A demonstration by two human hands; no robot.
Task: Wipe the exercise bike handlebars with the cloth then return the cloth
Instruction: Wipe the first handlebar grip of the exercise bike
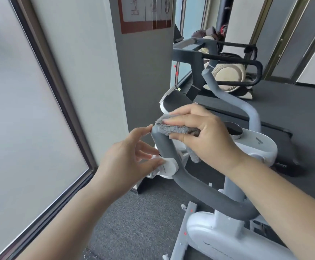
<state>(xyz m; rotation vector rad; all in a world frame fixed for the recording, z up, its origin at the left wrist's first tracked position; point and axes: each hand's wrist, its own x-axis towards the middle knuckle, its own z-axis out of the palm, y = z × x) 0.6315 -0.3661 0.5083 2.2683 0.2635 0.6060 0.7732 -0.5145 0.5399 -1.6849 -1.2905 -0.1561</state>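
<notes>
The exercise bike's dark grey handlebar (199, 188) curves from the lower right up to its left tip at the centre. My right hand (207, 136) presses a fluffy grey cloth (173, 128) over that tip, fingers closed around it. Part of the cloth hangs below the hand beside the bar. My left hand (132, 158) hovers just left of the bar with its fingers apart, one fingertip touching the tip, holding nothing. The far handlebar arm (233, 102) rises behind my right hand.
The bike's white frame (213, 237) and console (254, 145) lie to the lower right. A treadmill (276, 113) stands behind, with another machine (228, 76) beyond. A grey wall pillar (145, 72) and frosted window (21, 109) close the left. Grey carpet (134, 222) covers the floor.
</notes>
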